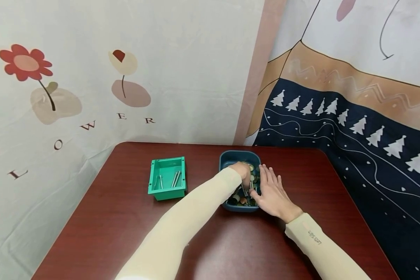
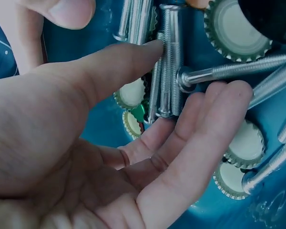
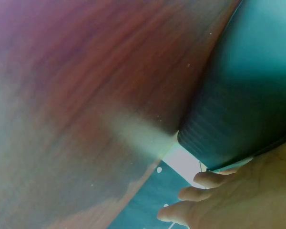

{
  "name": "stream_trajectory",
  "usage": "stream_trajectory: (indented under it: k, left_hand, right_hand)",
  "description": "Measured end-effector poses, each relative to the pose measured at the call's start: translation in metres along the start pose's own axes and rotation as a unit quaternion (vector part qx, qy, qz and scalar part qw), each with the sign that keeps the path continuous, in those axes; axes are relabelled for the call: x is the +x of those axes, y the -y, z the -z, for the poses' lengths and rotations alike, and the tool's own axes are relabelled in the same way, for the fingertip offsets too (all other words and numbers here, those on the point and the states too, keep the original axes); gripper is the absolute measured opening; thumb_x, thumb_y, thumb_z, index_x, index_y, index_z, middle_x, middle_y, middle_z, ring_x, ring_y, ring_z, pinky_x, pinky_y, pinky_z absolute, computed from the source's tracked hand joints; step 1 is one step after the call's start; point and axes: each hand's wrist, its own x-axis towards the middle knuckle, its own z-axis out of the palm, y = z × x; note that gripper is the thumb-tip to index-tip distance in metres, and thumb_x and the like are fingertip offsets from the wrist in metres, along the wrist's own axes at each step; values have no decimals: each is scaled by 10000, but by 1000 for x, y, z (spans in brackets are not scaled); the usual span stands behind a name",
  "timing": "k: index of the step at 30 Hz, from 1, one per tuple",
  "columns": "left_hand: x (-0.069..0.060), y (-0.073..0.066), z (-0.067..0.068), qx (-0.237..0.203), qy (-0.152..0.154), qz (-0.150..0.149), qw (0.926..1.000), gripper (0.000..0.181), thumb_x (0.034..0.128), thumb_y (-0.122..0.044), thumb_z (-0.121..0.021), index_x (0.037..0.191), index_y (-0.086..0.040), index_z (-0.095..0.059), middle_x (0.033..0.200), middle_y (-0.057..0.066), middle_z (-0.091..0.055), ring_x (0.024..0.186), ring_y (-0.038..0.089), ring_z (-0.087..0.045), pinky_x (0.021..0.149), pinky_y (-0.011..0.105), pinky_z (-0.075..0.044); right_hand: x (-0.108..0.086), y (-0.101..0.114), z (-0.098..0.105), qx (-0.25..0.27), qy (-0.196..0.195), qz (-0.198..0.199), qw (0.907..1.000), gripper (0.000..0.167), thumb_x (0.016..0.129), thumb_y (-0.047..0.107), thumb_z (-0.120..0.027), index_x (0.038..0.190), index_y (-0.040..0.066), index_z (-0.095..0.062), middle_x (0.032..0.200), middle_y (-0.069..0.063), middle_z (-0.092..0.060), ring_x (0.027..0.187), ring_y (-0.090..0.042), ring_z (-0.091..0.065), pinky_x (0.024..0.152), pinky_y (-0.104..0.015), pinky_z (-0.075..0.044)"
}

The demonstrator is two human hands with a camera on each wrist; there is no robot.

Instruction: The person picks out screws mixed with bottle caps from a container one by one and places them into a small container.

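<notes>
The left hand (image 1: 242, 172) (image 2: 109, 143) reaches down into a dark blue bin (image 1: 239, 209) holding metal bolts and bottle caps. In the left wrist view its thumb tip touches a cluster of silver bolts (image 2: 167, 71), with the other fingers curled around their lower ends. Along the bin's right side, the right hand (image 1: 274, 196) lies with its fingers extended and its thumb over the rim. The right wrist view shows that hand (image 3: 248, 191) against the bin's outer wall (image 3: 243, 109).
A green tray (image 1: 164, 166) with a few bolts (image 1: 176, 179) stands left of the bin on the dark red table (image 1: 217, 249). Bottle caps (image 2: 243, 145) lie around the left hand. Patterned cloth (image 1: 196, 70) hangs behind the table.
</notes>
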Motion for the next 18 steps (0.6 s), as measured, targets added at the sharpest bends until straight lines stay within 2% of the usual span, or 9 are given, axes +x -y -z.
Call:
stream_trajectory:
  k: [2, 5, 7, 9, 11, 13, 14, 18]
  left_hand:
    - [7, 2, -1, -3, -20, 7, 10000, 605, 1099, -330, -805, 1673, -215, -650, 1861, 23, -463, 1542, 164, -588, 1165, 300, -584]
    - [58, 10, -12, -50, -156, -5, 9999, 440, 1037, -325, -887, 1457, -228, -802, 1693, 24, -619, 1217, 170, -658, 952, 307, -614]
    - [98, 18, -20, -16, -242, -118, 9996, 327, 986, -339, -936, 1290, -248, -854, 1601, 19, -670, 1097, 167, -660, 850, 313, -619]
    - [123, 24, -27, -9, -361, -193, 9992, 172, 960, -317, -953, 1099, -253, -874, 1495, 25, -711, 979, 169, -665, 744, 315, -598]
    - [120, 26, -26, 71, -405, -292, 9987, 81, 978, -296, -935, 990, -238, -880, 1522, 58, -713, 963, 175, -685, 713, 310, -607]
    - [113, 25, -26, -11, -507, -182, 9985, 82, 985, -269, -928, 941, -223, -877, 1532, 62, -719, 947, 177, -691, 706, 308, -602]
    - [108, 24, -26, -25, -555, -134, 9984, 79, 992, -257, -917, 946, -206, -877, 1534, 79, -717, 932, 181, -675, 685, 308, -586]
    - [107, 23, -28, -60, -651, -28, 9979, 141, 998, -268, -909, 1099, -175, -873, 1491, 88, -720, 903, 191, -655, 653, 314, -563]
  right_hand:
    - [0, 0, 0, 12, 9, 11, 10000, 996, 1136, 397, -645, 1851, -21, -92, 1937, -298, -142, 1793, -599, -121, 1386, -878, -115]
    - [-1, 1, 0, 23, 5, 20, 10000, 1002, 1134, 412, -648, 1849, -25, -98, 1938, -297, -143, 1797, -593, -121, 1392, -871, -117]
    - [-1, 2, 0, 20, -2, 26, 10000, 998, 1135, 416, -644, 1848, -27, -104, 1937, -297, -147, 1797, -592, -125, 1392, -871, -120]
    - [0, 2, 0, 22, 4, 28, 10000, 991, 1140, 417, -635, 1848, -27, -103, 1938, -297, -144, 1796, -594, -121, 1389, -875, -117]
    - [1, 2, 0, 19, -3, 31, 10000, 987, 1141, 412, -632, 1848, -27, -103, 1936, -300, -145, 1793, -600, -122, 1384, -882, -116]
    - [1, 2, 0, 27, -1, 28, 10000, 988, 1140, 407, -637, 1849, -25, -101, 1934, -302, -148, 1792, -603, -124, 1383, -884, -116]
    - [1, 1, 0, 36, 10, 19, 10000, 996, 1137, 411, -639, 1849, -25, -96, 1935, -302, -145, 1793, -600, -121, 1385, -882, -113]
    - [1, 1, 0, 53, 27, 23, 10000, 1003, 1133, 419, -641, 1848, -27, -96, 1933, -306, -145, 1792, -602, -127, 1386, -880, -119]
